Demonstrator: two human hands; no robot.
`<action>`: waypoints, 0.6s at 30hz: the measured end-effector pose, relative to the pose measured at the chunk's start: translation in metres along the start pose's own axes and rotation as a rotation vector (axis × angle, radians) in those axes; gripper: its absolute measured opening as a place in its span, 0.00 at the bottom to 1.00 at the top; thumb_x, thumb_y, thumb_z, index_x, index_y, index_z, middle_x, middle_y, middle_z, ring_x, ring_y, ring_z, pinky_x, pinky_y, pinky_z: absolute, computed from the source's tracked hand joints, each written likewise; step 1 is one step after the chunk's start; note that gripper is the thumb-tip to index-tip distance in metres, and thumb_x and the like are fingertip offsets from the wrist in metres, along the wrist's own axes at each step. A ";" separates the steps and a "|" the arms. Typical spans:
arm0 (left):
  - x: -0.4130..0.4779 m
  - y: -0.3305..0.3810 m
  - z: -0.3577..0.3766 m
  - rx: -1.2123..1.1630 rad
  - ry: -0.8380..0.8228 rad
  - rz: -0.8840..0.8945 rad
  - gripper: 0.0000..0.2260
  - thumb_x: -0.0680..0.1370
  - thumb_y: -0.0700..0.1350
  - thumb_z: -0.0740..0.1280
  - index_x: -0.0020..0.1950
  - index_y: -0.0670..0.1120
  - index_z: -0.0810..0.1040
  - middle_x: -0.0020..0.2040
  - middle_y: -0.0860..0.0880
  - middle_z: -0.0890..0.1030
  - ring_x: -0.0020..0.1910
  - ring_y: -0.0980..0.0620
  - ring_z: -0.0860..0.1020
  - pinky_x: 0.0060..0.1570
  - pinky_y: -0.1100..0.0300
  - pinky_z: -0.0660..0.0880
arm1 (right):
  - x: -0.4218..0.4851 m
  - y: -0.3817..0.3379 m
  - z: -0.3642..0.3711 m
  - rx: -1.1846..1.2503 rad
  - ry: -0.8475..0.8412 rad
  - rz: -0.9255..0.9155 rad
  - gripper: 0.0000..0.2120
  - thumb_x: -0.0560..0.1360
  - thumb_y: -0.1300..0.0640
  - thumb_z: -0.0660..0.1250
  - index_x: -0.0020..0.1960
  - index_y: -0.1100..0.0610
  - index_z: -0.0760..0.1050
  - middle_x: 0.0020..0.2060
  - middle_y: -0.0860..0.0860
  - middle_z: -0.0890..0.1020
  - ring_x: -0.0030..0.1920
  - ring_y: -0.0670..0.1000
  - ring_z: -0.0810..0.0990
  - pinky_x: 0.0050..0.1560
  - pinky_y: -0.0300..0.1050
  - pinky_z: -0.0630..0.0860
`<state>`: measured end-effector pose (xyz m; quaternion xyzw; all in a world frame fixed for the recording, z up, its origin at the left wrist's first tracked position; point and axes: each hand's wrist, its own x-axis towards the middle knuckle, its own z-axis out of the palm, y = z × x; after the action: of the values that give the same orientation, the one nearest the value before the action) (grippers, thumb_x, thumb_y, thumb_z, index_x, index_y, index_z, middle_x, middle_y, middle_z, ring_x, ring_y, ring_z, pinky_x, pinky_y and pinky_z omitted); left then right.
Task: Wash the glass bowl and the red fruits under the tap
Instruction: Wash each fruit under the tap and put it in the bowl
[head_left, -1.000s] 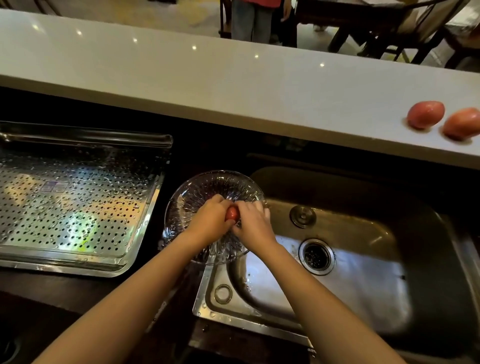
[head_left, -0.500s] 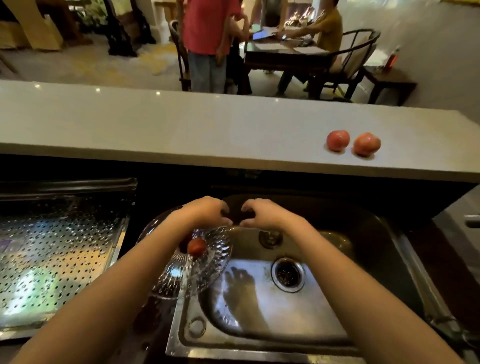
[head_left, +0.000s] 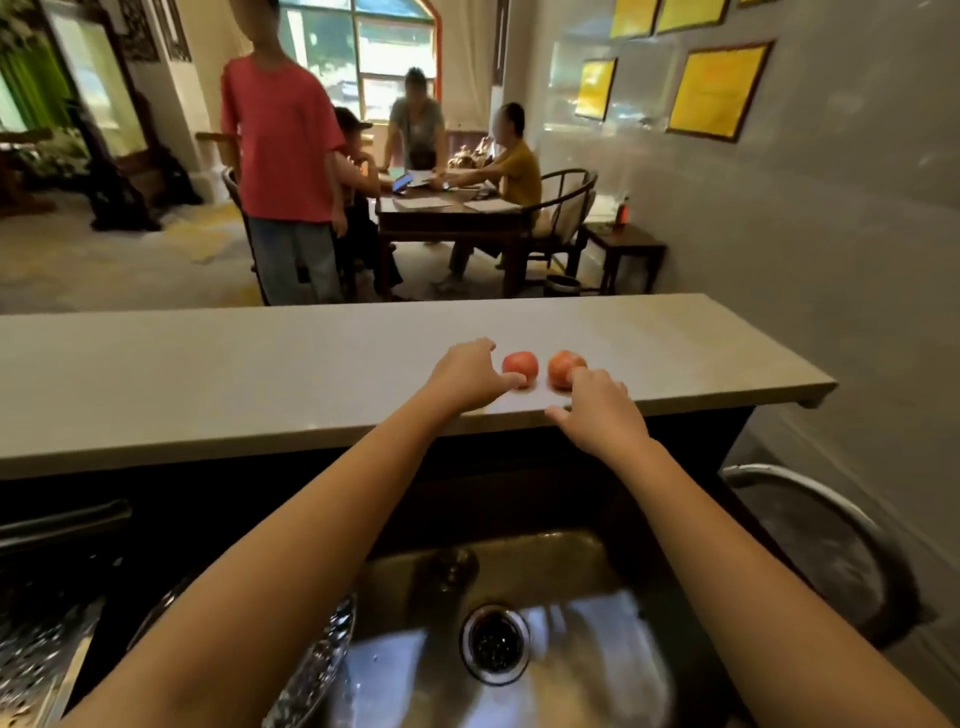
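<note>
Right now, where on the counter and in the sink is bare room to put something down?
The counter is bare along its whole left stretch and at its far right end. It is crowded only where the left hand and right hand reach two red fruits. The sink floor is free around the drain; the glass bowl overlaps its left edge.

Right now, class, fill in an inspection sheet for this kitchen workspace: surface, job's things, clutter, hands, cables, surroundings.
Surface: pale counter above a steel sink with a drain.
Job's things: two red fruits side by side on the counter; glass bowl at the sink's left edge, mostly behind the arm.
Clutter: perforated tray far left; round metal basin right.
Hands: left hand open, fingertips at the left fruit; right hand open, reaching the right fruit.
Cables: nothing seen.
Surroundings: people around a dark table beyond the counter.
</note>
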<state>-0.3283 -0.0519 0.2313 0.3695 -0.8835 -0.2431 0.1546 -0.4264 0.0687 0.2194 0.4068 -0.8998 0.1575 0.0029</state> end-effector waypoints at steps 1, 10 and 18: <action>0.007 0.004 0.009 -0.001 0.007 -0.017 0.31 0.72 0.56 0.68 0.70 0.43 0.66 0.67 0.43 0.73 0.64 0.44 0.73 0.60 0.53 0.69 | 0.001 0.007 0.003 -0.008 0.019 0.038 0.26 0.74 0.47 0.66 0.66 0.58 0.65 0.63 0.57 0.71 0.63 0.59 0.70 0.62 0.52 0.70; 0.042 0.010 0.055 0.007 0.103 -0.065 0.25 0.71 0.55 0.69 0.64 0.44 0.70 0.60 0.42 0.76 0.59 0.43 0.72 0.58 0.51 0.71 | 0.003 0.044 0.044 -0.063 -0.095 -0.013 0.40 0.76 0.43 0.61 0.76 0.60 0.42 0.76 0.60 0.43 0.76 0.60 0.39 0.74 0.54 0.42; 0.037 0.007 0.061 -0.176 0.188 -0.092 0.22 0.69 0.46 0.73 0.60 0.46 0.70 0.59 0.44 0.75 0.59 0.44 0.71 0.56 0.51 0.73 | 0.003 0.058 0.066 -0.131 -0.023 -0.075 0.48 0.73 0.40 0.64 0.75 0.57 0.36 0.76 0.58 0.39 0.75 0.59 0.35 0.73 0.53 0.41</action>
<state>-0.3851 -0.0556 0.1882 0.4157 -0.8225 -0.2907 0.2573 -0.4626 0.0836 0.1408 0.4408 -0.8924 0.0934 0.0251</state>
